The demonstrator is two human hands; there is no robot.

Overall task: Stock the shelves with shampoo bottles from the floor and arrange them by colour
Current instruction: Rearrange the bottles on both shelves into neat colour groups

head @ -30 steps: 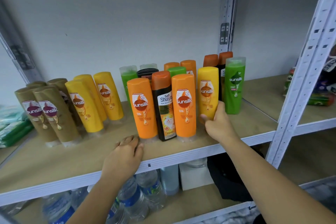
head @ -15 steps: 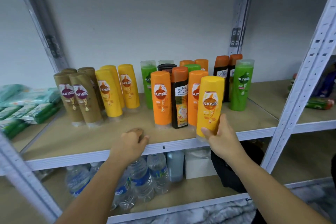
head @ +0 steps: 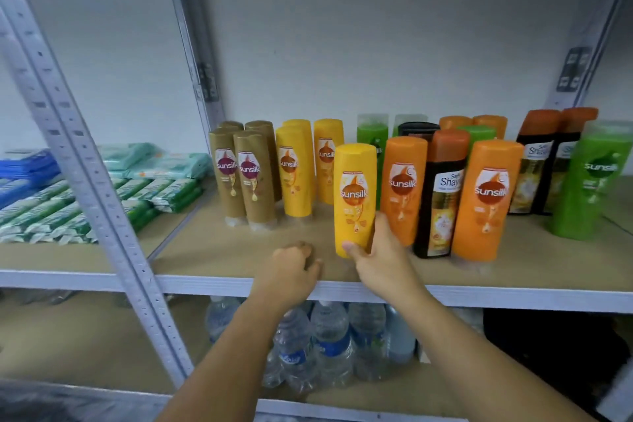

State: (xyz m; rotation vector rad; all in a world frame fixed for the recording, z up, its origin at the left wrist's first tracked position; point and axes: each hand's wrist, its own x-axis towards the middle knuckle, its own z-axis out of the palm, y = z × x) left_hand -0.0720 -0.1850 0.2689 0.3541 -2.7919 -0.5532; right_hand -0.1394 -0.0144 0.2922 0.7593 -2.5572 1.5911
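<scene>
Right hand [head: 380,257] grips the lower end of one yellow shampoo bottle [head: 354,199], thumb across the front and fingers wrapped behind. Bottle's long axis stands close to vertical, rounded end up, label facing the viewer. It is at the near part of the shelf [head: 222,250], just left of the orange bottles [head: 402,188] and nearer than the yellow group [head: 296,178]. Contact between its base and the board cannot be confirmed. Left hand [head: 291,271] rests on the shelf's near edge, fingers curled under, holding nothing, just beside the right hand. Brown bottles [head: 253,178] stand far left; a green bottle [head: 589,181] stands far right.
</scene>
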